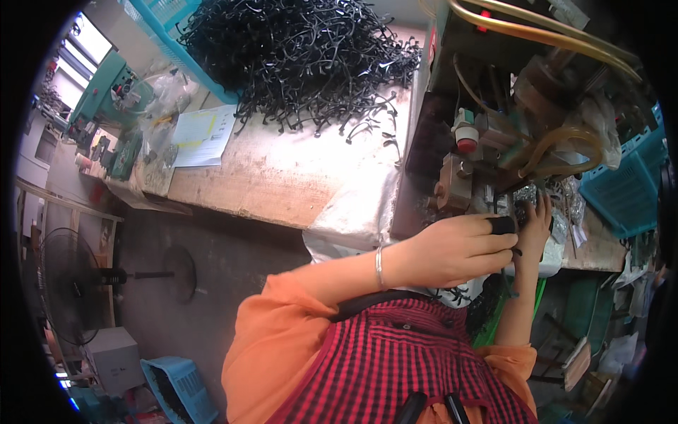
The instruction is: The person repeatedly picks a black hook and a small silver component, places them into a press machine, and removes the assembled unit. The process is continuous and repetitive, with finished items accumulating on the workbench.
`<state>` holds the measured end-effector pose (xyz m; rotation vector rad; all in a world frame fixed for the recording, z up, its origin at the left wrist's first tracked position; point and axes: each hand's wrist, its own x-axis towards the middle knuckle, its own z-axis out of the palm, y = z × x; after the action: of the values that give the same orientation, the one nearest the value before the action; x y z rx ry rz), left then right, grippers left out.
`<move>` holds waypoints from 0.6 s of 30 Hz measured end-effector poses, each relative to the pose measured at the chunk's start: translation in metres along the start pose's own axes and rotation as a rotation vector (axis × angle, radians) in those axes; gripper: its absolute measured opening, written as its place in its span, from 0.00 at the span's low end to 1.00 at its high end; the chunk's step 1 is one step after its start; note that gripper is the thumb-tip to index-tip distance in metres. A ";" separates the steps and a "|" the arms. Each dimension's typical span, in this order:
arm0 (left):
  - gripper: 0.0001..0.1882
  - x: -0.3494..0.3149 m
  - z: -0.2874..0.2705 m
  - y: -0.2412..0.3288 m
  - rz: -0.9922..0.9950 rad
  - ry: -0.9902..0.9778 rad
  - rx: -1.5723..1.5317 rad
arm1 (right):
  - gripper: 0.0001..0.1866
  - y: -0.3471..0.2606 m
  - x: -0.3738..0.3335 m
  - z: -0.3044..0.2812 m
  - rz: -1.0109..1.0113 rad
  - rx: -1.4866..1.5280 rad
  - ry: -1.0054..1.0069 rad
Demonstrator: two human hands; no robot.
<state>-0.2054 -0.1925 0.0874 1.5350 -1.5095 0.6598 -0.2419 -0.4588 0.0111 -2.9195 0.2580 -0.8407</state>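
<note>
My left hand [470,246] reaches across to the right beside the machine, a black sleeve [502,225] on one finger. Its fingers are bent together, and a small dark tip [518,251] shows at them; what they hold is mostly hidden. Close by, my right hand [533,230] points upward with fingers stretched and somewhat apart; nothing plainly shows in it. Both hands are in front of the bench machine [455,180], which has metal blocks and a red-and-white button [466,138]. Shiny small pieces [525,194] lie just beyond the fingers.
A large heap of thin black curved parts [304,63] covers the far table [261,184], beside a blue crate [166,35] and a paper sheet [203,136]. Another blue crate [625,184] is at right. Yellowish hoses [551,34] cross above the machine. A fan [70,283] stands at left.
</note>
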 end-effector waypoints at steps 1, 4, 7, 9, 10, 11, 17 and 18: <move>0.15 -0.012 0.003 0.010 -0.102 0.066 -0.016 | 0.09 0.003 -0.002 0.002 -0.012 -0.007 0.009; 0.16 -0.056 -0.016 0.007 -0.158 0.204 0.296 | 0.09 0.014 -0.008 0.007 -0.008 0.011 0.043; 0.11 -0.073 -0.056 -0.033 -0.540 0.558 0.589 | 0.07 0.013 -0.010 0.005 -0.005 0.084 0.158; 0.10 -0.081 -0.089 -0.075 -0.621 0.483 0.674 | 0.07 0.009 -0.003 0.002 0.062 0.170 0.135; 0.09 -0.083 -0.101 -0.094 -0.657 0.382 0.746 | 0.07 0.005 0.001 0.001 0.089 0.216 0.123; 0.06 -0.087 -0.104 -0.115 -0.684 0.281 0.785 | 0.08 0.001 0.005 0.001 0.019 0.195 0.214; 0.23 -0.093 -0.054 -0.208 -1.116 -0.349 1.226 | 0.10 -0.011 0.023 0.007 0.049 0.075 0.089; 0.22 -0.106 -0.044 -0.221 -1.157 -0.328 1.281 | 0.10 -0.012 0.021 0.006 -0.024 -0.041 0.131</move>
<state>0.0048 -0.1228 -0.0271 3.1230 0.0395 0.6433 -0.2198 -0.4506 0.0180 -2.9141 0.2526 -1.0447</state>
